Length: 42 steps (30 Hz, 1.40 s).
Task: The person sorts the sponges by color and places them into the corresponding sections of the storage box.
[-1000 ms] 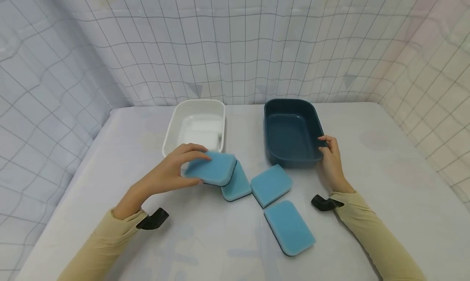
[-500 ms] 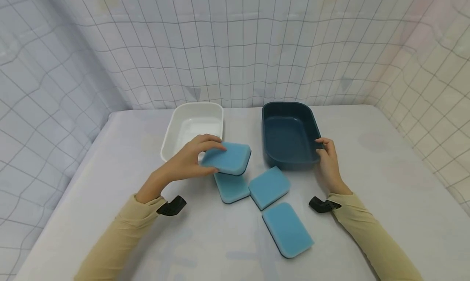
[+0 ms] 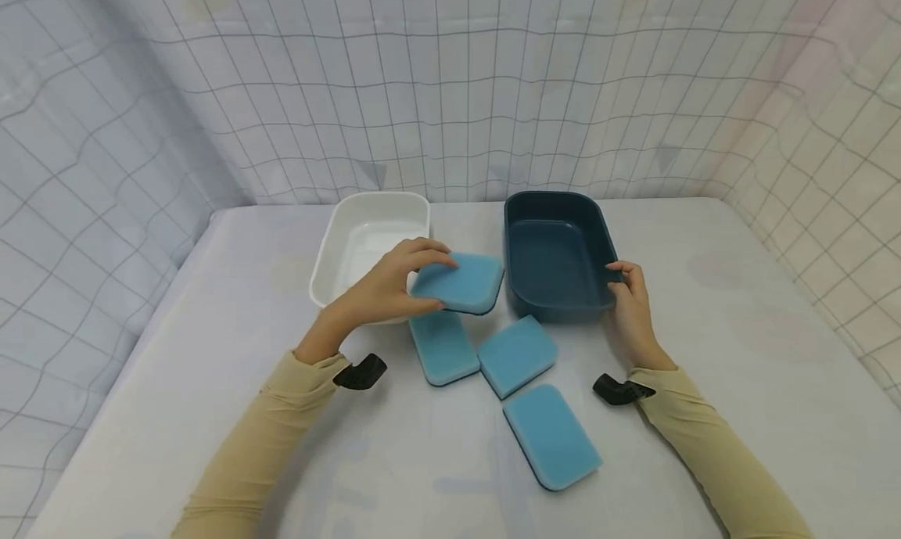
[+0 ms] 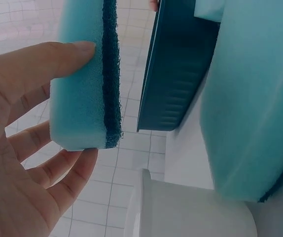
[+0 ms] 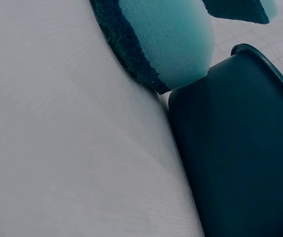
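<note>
Pinching blue sponge (image 3: 464,282) between thumb and fingers of left hand (image 3: 393,287), lifted above tabletop (image 3: 746,328), just left of dark bin (image 3: 559,257). Gripping dark bin's right rim, by its near corner, with right hand (image 3: 635,314). See white bin (image 3: 373,246) by tabletop's far edge too, narrow gap between bins. Mark three more sponges (image 3: 517,357) nearer; note wide stretch from dark bin to right edge.

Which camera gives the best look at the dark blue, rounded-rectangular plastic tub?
The head view: it looks down into the dark blue tub, only the right hand covering some edge. The left wrist view shows part of its outer side; the right wrist view, a cropped close-up of outer wall and rim.
</note>
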Each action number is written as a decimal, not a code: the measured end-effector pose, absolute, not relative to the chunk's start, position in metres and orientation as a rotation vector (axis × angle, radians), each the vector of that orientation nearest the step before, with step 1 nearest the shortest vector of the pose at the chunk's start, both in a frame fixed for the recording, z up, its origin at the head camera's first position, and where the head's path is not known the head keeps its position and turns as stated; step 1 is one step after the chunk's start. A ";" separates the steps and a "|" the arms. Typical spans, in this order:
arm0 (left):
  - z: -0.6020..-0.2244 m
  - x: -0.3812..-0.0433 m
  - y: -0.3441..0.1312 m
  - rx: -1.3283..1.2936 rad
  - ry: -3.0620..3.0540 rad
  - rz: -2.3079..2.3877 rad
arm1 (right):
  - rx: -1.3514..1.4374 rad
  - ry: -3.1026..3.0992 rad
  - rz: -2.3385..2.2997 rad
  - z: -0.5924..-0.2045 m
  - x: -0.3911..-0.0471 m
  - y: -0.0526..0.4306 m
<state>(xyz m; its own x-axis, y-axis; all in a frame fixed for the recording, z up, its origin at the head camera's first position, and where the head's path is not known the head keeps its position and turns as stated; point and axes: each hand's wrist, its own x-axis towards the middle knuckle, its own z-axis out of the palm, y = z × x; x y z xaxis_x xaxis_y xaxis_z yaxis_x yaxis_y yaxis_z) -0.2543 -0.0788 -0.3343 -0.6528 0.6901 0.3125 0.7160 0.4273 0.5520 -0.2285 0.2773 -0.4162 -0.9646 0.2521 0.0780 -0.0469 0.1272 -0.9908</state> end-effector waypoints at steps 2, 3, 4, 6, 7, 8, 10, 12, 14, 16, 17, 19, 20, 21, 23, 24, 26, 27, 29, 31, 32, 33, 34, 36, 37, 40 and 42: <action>-0.334 -0.257 -0.073 -1.303 -2.619 -1.041 | -0.203 -2.172 1.932 -0.416 -0.228 0.277; -0.334 -0.259 -0.071 -1.308 -2.618 -1.041 | -0.207 -2.172 1.934 -0.416 -0.228 0.277; -0.335 -0.261 -0.068 -1.312 -2.618 -1.038 | -0.209 -2.171 1.936 -0.415 -0.228 0.276; -0.334 -0.264 -0.063 -1.320 -2.618 -1.033 | -0.216 -2.173 1.936 -0.415 -0.227 0.276; -0.335 -0.266 -0.061 -1.321 -2.621 -1.024 | -0.217 -2.174 1.936 -0.415 -0.227 0.276; -0.335 -0.267 -0.058 -1.320 -2.624 -1.018 | -0.222 -2.178 1.932 -0.415 -0.227 0.277; -0.335 -0.271 -0.054 -1.320 -2.632 -1.002 | -0.225 -2.177 1.929 -0.416 -0.228 0.277; -0.336 -0.274 -0.049 -1.321 -2.635 -0.993 | -0.231 -2.178 1.925 -0.416 -0.228 0.277; -0.335 -0.277 -0.044 -1.331 -2.630 -0.997 | -0.236 -2.177 1.924 -0.416 -0.228 0.278; -0.336 -0.280 -0.038 -1.344 -2.626 -1.001 | -0.234 -2.179 1.920 -0.415 -0.228 0.278; -0.336 -0.282 -0.035 -1.351 -2.623 -1.006 | -0.232 -2.183 1.918 -0.415 -0.227 0.278; -0.336 -0.285 -0.030 -1.365 -2.621 -1.008 | -0.230 -2.187 1.913 -0.415 -0.227 0.277; -0.337 -0.287 -0.027 -1.374 -2.617 -1.002 | -0.230 -2.191 1.907 -0.415 -0.227 0.277; -0.337 -0.289 -0.024 -1.377 -2.617 -0.998 | -0.235 -2.189 1.907 -0.415 -0.228 0.277; -0.336 -0.293 -0.018 -1.376 -2.619 -0.984 | -0.238 -2.190 1.906 -0.415 -0.228 0.277; -0.336 -0.296 -0.015 -1.371 -2.625 -0.971 | -0.239 -2.191 1.906 -0.415 -0.229 0.277; -0.335 -0.302 -0.008 -1.357 -2.638 -0.949 | -0.238 -2.193 1.906 -0.415 -0.229 0.277; -0.335 -0.305 -0.005 -1.345 -2.653 -0.942 | -0.237 -2.194 1.905 -0.415 -0.229 0.278; -0.334 -0.309 0.002 -1.326 -2.677 -0.918 | -0.234 -2.188 1.906 -0.415 -0.229 0.277; -0.333 -0.311 0.009 -1.301 -2.690 -0.904 | -0.233 -2.179 1.910 -0.415 -0.228 0.277; -0.333 -0.312 0.012 -1.284 -2.694 -0.894 | -0.233 -2.175 1.913 -0.415 -0.228 0.276; -0.333 -0.312 0.015 -1.266 -2.696 -0.883 | -0.233 -2.174 1.913 -0.415 -0.228 0.276; -0.333 -0.312 0.018 -1.246 -2.695 -0.874 | -0.231 -2.175 1.912 -0.415 -0.228 0.276; -0.334 -0.312 0.025 -1.206 -2.696 -0.854 | -0.225 -2.188 1.902 -0.416 -0.227 0.276; -0.334 -0.312 0.028 -1.188 -2.697 -0.843 | -0.221 -2.195 1.899 -0.416 -0.227 0.276; -0.336 -0.312 0.039 -1.131 -2.710 -0.823 | -0.208 -2.210 1.885 -0.416 -0.227 0.277; -0.337 -0.311 0.046 -1.086 -2.732 -0.812 | -0.209 -2.210 1.882 -0.416 -0.227 0.277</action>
